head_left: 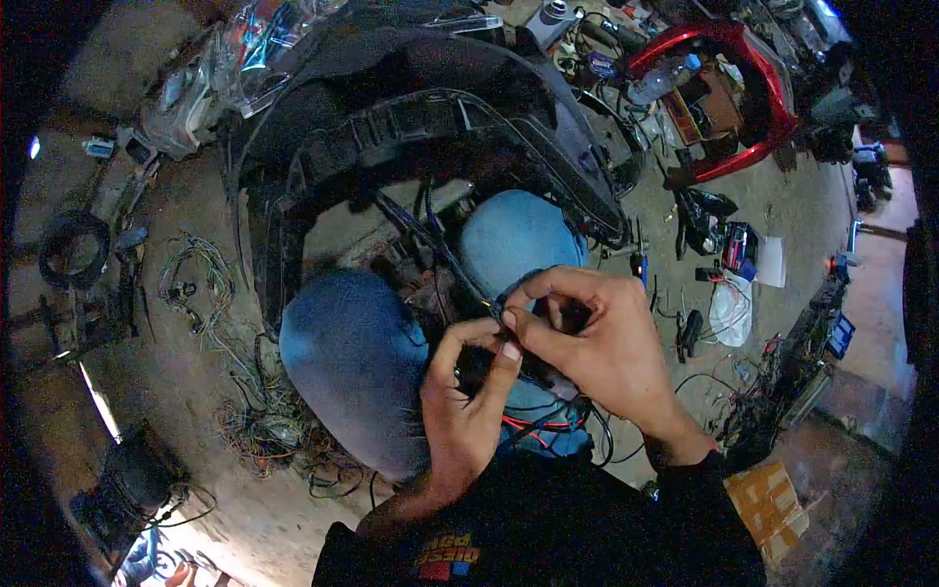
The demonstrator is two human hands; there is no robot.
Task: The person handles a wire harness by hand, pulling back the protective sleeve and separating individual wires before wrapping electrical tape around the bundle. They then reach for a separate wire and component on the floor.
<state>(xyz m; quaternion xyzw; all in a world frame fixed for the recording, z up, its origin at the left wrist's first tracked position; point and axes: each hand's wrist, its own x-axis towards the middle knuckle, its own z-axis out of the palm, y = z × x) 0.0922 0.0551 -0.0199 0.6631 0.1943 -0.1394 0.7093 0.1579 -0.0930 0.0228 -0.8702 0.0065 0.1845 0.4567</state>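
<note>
A dark wiring harness [442, 252] comes down from the black plastic vehicle panel [391, 122] and passes between my knees. My right hand [597, 338] pinches its near end between thumb and forefinger, where a small yellowish bit shows. Just below, my left hand [468, 396] has its thumb and forefinger closed at the same wires, the tips almost meeting those of the right. The exact spot under the fingertips is hidden. Red and black wires [548, 424] lie over my lap, below the right hand.
Tangled loose wires [264, 430] and a wire coil [196, 279] lie on the floor at left. A red plastic trim piece [782, 98] surrounds a water bottle [657, 86] at upper right. A screwdriver [640, 264], a white bag [730, 308] and cardboard [768, 509] lie at right.
</note>
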